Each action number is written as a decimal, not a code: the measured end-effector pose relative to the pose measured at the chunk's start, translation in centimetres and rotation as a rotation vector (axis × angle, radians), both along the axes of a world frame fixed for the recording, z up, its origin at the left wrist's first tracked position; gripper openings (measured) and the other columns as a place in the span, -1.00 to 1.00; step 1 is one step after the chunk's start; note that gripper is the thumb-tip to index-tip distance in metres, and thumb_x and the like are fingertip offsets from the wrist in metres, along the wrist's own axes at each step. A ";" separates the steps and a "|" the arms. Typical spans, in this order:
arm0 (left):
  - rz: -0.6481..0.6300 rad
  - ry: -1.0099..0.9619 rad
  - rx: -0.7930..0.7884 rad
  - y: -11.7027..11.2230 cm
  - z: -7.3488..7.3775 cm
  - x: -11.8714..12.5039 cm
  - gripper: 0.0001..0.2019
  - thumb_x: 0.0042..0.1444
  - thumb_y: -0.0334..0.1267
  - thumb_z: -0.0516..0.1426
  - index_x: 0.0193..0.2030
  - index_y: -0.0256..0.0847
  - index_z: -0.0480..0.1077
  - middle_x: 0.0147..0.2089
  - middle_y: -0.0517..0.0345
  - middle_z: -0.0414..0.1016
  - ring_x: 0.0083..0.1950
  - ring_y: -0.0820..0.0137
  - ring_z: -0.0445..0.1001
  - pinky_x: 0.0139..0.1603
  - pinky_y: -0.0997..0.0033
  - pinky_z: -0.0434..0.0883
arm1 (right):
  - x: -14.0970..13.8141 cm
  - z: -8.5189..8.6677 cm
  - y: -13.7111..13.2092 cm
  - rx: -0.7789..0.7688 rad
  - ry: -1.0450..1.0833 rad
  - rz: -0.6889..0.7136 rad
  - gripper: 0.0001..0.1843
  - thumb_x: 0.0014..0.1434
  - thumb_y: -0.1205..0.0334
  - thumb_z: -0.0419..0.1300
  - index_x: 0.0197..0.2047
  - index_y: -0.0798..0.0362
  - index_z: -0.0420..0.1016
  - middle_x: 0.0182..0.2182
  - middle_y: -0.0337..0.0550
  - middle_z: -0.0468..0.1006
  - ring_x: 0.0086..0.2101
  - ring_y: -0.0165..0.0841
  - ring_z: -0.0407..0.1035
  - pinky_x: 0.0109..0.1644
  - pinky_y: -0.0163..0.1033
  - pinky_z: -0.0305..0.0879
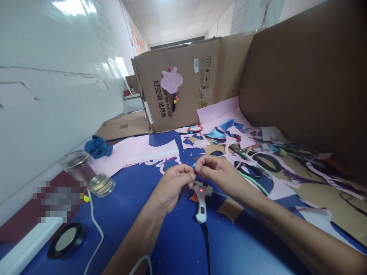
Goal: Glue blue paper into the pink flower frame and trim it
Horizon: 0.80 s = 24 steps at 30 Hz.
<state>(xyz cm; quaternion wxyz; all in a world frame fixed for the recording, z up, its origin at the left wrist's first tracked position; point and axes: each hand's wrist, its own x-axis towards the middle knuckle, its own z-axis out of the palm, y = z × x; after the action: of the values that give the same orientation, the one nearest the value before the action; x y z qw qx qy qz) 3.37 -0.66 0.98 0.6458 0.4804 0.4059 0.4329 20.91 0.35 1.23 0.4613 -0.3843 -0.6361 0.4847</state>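
My left hand [177, 185] and my right hand [212, 168] meet near the middle of the blue table, fingertips pinched close together. Whatever lies between the fingers is too small to make out; a speck of light blue shows beside the right fingertips. Just below them lies a white hot glue gun [201, 202] with an orange trigger, its red lights lit and a black cord running toward me. Its front end is partly hidden by my hands. A small brown cardboard piece [230, 210] rests to the right of the glue gun.
Pink felt sheets [134, 151], cut scraps and black tape rolls [266, 162] spread across the back and right. A clear jar [100, 185], blue cloth [98, 147] and black tape roll [66, 240] are at left. Cardboard walls [186, 95] stand behind, with a pink felt ornament [172, 81] hanging.
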 end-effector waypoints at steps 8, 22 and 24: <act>-0.004 -0.051 0.006 0.1 -0.2 0.1 -0.77 0.00 -0.16 0.38 -0.39 -0.22 0.46 -0.59 0.28 0.33 -0.49 0.50 0.25 -0.35 0.47 0.22 | -0.1 -0.1 0.1 -0.033 0.046 -0.011 -0.77 0.15 0.05 0.31 -0.40 0.01 0.49 -0.45 -0.26 0.46 -0.40 -0.35 0.29 -0.25 -0.20 0.21; 0.066 -0.055 0.000 0.3 -0.2 -0.1 -0.84 -0.05 -0.25 0.37 -0.46 -0.23 0.50 -0.64 0.33 0.28 -0.53 0.55 0.18 -0.19 0.43 0.39 | 1.1 -0.6 0.9 -0.037 0.087 0.134 -0.71 0.28 -0.03 0.36 -0.13 0.02 0.61 -0.30 -0.22 0.55 -0.36 -0.38 0.35 -0.22 -0.23 0.28; 0.049 -0.070 -0.008 0.3 -0.1 -0.1 -0.83 -0.06 -0.26 0.37 -0.47 -0.22 0.48 -0.64 0.33 0.28 -0.54 0.55 0.18 -0.23 0.44 0.37 | 1.3 -0.7 1.0 -0.049 0.105 0.197 -0.71 0.27 -0.01 0.39 -0.08 0.01 0.63 -0.26 -0.19 0.60 -0.31 -0.35 0.42 -0.19 -0.23 0.32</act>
<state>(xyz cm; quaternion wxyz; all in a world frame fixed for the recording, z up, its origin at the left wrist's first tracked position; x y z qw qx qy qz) 3.24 -0.38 0.90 0.6507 0.4525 0.3964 0.4633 22.17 1.35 0.49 0.4348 -0.3052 -0.6336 0.5625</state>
